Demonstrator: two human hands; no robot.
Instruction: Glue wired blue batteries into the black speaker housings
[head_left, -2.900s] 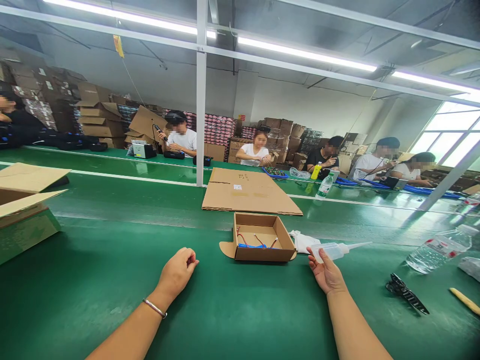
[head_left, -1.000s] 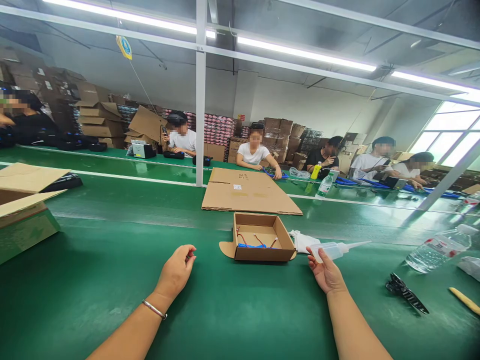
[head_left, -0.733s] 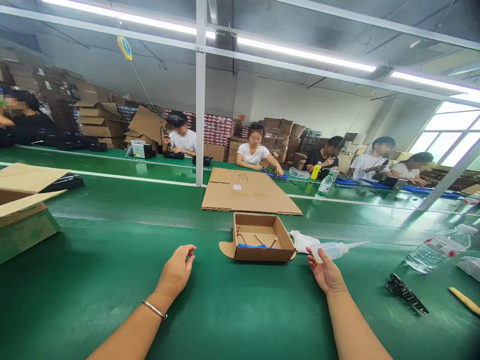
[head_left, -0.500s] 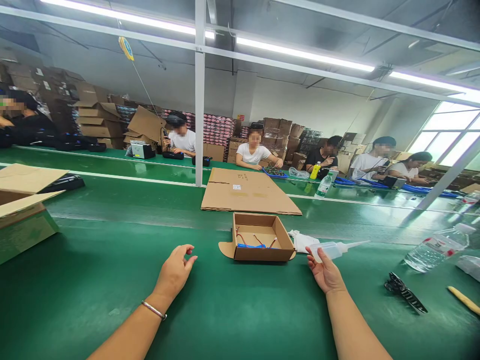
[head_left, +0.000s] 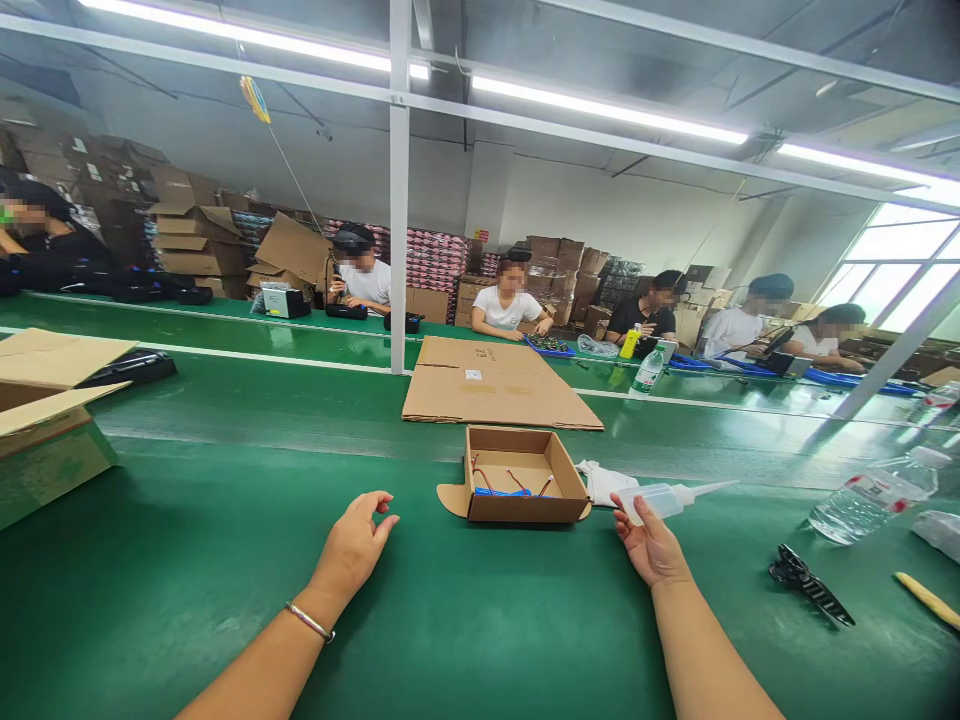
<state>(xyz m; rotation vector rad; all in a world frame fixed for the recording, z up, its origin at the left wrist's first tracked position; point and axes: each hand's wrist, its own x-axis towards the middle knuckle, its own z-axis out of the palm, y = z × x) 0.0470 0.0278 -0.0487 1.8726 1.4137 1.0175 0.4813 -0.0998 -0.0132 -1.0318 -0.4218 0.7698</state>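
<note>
My right hand (head_left: 651, 545) holds a translucent squeeze bottle (head_left: 660, 499) whose thin nozzle points right. Left of the box, my left hand (head_left: 355, 545) hovers over the green table with its fingers loosely curled and apart, nothing between them. Between my hands stands a small open cardboard box (head_left: 529, 510), with blue parts (head_left: 502, 492) and thin red and dark wires inside. A white cloth (head_left: 609, 483) lies just behind the squeeze bottle.
Flattened cardboard (head_left: 499, 385) lies behind the box. A larger open carton (head_left: 52, 460) stands left. On the right are a water bottle (head_left: 874, 495), a black hair clip (head_left: 810, 585) and a tan stick (head_left: 928, 600). Several people sit across the table.
My left hand has shifted very slightly to the right. My right hand and the squeeze bottle are almost unmoved. Across the table, a person's hand has moved inward over the blue tray.
</note>
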